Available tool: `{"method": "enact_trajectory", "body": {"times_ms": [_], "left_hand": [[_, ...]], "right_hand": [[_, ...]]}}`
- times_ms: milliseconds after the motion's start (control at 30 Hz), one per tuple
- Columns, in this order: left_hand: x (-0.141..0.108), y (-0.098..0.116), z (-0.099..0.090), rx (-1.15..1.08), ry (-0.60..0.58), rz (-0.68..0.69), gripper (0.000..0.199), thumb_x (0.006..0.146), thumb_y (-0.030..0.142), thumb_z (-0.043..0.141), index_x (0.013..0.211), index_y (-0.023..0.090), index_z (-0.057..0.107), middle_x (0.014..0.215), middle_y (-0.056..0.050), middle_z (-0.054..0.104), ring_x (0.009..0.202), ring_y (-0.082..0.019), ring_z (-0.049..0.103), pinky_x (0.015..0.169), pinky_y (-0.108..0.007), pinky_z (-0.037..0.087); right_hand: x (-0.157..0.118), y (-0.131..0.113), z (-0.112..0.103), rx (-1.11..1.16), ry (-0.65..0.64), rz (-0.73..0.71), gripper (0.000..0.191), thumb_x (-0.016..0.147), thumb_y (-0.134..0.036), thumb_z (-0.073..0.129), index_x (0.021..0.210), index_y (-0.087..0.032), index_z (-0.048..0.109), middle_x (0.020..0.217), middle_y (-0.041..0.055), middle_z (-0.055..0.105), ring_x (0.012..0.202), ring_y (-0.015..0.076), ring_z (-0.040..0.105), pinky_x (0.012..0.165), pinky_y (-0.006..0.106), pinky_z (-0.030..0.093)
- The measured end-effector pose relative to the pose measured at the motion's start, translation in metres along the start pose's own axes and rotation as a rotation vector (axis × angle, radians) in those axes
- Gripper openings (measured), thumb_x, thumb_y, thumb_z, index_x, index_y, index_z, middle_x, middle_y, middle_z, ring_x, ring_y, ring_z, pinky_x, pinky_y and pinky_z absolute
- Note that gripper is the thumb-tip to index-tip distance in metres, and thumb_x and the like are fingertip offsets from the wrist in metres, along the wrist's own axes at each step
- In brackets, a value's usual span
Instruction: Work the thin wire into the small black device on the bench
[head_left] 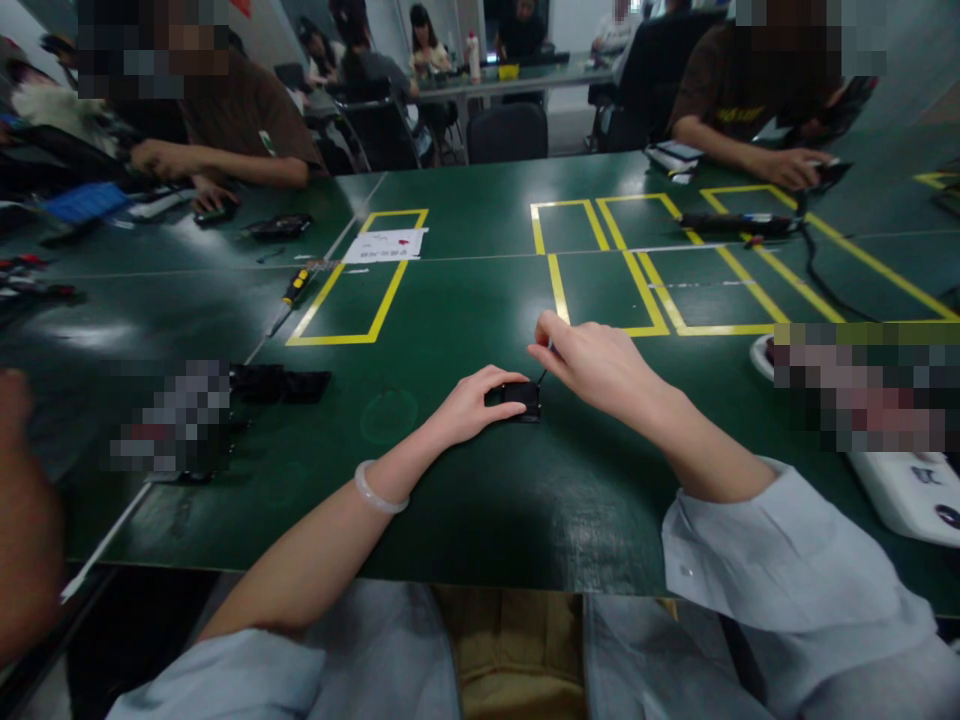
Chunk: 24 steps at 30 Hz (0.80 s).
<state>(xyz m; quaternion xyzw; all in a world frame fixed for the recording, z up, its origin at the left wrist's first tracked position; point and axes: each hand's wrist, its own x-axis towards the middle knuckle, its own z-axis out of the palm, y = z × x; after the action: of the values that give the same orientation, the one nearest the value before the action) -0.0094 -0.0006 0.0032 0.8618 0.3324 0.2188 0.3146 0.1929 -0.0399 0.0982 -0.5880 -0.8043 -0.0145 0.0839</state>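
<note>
The left hand (474,404) grips a black part (528,398) between thumb and fingers on the near-middle tabletop (480,530). The right hand (592,362) has its fingers pinching a thin rod (541,377) by the part's far-right corner. Farther left lies a screwdriver (297,287); right, a white case (904,490).

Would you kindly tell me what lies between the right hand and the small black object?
In the head view, a thin dark rod runs from the right hand down toward the small black object; contact is unclear.
</note>
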Motion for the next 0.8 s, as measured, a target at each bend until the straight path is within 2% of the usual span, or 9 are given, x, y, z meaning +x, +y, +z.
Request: {"method": "enact_trajectory", "body": {"times_ms": [333, 433, 633, 800], "left_hand": [[0.0002, -0.0031, 0.0018, 0.002, 0.017, 0.025, 0.039, 0.087, 0.044, 0.061, 0.119, 0.023, 0.061, 0.104, -0.004, 0.06, 0.097, -0.02, 0.058, 0.089, -0.032, 0.043], [0.0003, -0.004, 0.0023, 0.012, 0.014, 0.024, 0.04, 0.086, 0.045, 0.061, 0.12, 0.023, 0.061, 0.103, -0.004, 0.06, 0.096, -0.02, 0.058, 0.088, -0.032, 0.043], [0.0002, -0.0027, 0.0011, 0.004, 0.008, 0.009, 0.041, 0.086, 0.045, 0.061, 0.12, 0.022, 0.061, 0.109, -0.005, 0.06, 0.101, -0.021, 0.058, 0.093, -0.033, 0.043], [0.0002, -0.0012, 0.0003, 0.005, 0.0, 0.008, 0.039, 0.087, 0.044, 0.06, 0.12, 0.022, 0.061, 0.107, -0.005, 0.06, 0.1, -0.021, 0.058, 0.091, -0.033, 0.043]], "right_hand": [[-0.0008, -0.0008, -0.0008, 0.027, 0.009, 0.006, 0.027, 0.091, -0.027, 0.034, 0.113, -0.019, 0.048, 0.08, 0.006, 0.068, 0.065, 0.0193, 0.061, 0.052, 0.026, 0.021], [-0.0014, -0.0015, -0.0017, 0.042, 0.0, 0.007, 0.028, 0.092, -0.027, 0.033, 0.113, -0.019, 0.048, 0.082, 0.0062, 0.069, 0.066, 0.0192, 0.061, 0.054, 0.027, 0.022], [0.0, -0.0007, -0.0013, 0.042, -0.018, 0.001, 0.03, 0.096, -0.041, 0.034, 0.109, -0.02, 0.05, 0.08, 0.0055, 0.069, 0.068, 0.0194, 0.061, 0.055, 0.026, 0.024], [0.001, 0.0013, 0.0012, 0.017, -0.012, 0.003, 0.026, 0.096, -0.034, 0.032, 0.111, -0.02, 0.049, 0.079, 0.0057, 0.069, 0.065, 0.0188, 0.061, 0.053, 0.026, 0.022]]}}
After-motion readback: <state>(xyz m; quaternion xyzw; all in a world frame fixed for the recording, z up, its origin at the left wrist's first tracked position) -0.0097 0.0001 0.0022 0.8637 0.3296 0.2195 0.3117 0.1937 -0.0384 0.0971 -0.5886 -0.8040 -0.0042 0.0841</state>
